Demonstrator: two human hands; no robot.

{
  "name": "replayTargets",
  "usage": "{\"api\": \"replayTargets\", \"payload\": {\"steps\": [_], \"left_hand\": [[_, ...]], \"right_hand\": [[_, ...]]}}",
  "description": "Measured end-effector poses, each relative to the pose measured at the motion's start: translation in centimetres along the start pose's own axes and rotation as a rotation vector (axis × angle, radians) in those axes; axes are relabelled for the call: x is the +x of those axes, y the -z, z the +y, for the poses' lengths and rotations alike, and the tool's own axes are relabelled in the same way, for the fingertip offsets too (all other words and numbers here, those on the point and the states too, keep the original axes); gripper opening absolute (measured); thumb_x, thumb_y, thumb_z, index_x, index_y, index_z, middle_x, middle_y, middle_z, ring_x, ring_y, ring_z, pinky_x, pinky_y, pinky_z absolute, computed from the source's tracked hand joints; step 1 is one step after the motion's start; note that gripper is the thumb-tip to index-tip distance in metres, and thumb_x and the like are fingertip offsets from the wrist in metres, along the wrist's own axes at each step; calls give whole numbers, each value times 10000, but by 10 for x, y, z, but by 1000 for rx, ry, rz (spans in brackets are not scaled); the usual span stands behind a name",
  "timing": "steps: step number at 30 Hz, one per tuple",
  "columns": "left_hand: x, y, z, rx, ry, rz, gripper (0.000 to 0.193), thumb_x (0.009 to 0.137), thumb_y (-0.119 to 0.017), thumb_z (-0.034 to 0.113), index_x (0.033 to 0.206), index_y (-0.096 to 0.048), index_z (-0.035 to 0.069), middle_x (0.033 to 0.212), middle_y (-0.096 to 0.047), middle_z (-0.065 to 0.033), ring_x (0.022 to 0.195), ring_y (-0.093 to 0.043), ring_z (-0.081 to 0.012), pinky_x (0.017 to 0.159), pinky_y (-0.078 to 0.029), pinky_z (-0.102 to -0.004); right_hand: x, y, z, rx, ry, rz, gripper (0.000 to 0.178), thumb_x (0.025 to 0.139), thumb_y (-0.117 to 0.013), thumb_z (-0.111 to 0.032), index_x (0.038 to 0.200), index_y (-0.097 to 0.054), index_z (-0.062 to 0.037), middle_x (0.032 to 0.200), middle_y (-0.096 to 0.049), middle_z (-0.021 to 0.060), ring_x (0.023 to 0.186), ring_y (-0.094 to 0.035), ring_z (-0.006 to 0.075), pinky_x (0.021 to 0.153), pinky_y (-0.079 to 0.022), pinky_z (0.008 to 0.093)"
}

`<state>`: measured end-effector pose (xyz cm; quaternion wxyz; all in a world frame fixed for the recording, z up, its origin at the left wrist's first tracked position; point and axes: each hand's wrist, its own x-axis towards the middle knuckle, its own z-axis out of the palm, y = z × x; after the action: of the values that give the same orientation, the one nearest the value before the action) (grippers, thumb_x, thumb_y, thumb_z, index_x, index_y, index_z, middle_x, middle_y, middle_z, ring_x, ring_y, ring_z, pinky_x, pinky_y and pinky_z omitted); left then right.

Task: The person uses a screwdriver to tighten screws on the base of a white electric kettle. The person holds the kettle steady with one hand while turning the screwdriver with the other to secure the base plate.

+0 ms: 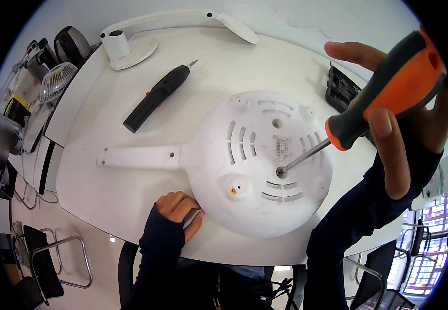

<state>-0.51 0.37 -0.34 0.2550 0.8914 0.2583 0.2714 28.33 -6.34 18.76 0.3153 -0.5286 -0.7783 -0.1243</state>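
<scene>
A white plastic appliance housing lies underside up on the table, round with vent slots, foot bumps, screw holes and a long flat arm reaching left. My right hand grips an orange and dark grey screwdriver, its index finger stretched out. The steel shaft slants down to the left, with its tip inside a recessed screw hole near the middle. My left hand rests at the housing's near left rim, fingers curled against the edge; the fingertips are partly hidden.
A black cordless screwdriver lies beyond the housing's arm. Behind it stands a white desk lamp. An open black bit case sits at the right. Kettles and a wire-cage fan crowd the left side; chairs stand below.
</scene>
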Motion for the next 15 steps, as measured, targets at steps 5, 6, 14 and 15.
{"api": "replayTargets", "payload": {"steps": [5,6,14,15], "left_hand": [[0,3,1,2,11,1,141,659,-665,25,739,-553,60,700,-513,-58,625,-489,-233,564,-352,-337],[0,2,2,-5,8,-1,141,659,-664,24,738,-553,61,701,-512,-58,625,-488,-234,566,-352,-337],[-1,0,0,1,38,-42,144,649,-646,18,762,-563,52,764,-533,-72,680,-506,-253,623,-375,-346],[-2,1,0,3,43,-43,145,649,-646,17,763,-562,51,764,-534,-72,681,-506,-253,623,-375,-346]], "right_hand": [[7,-17,-16,-18,-143,257,719,760,-613,-427,1272,-291,-38,1002,-597,250,588,-630,250,555,-536,314],[8,-23,-17,-63,-196,338,723,755,-619,-435,1271,-300,-42,978,-608,239,604,-634,252,575,-537,315],[13,-28,-25,-124,-282,421,737,750,-633,-433,1295,-308,-58,927,-628,213,610,-639,241,575,-539,315],[11,-24,-24,-98,-282,367,734,761,-620,-421,1305,-289,-56,965,-611,227,590,-634,235,552,-537,311]]}}
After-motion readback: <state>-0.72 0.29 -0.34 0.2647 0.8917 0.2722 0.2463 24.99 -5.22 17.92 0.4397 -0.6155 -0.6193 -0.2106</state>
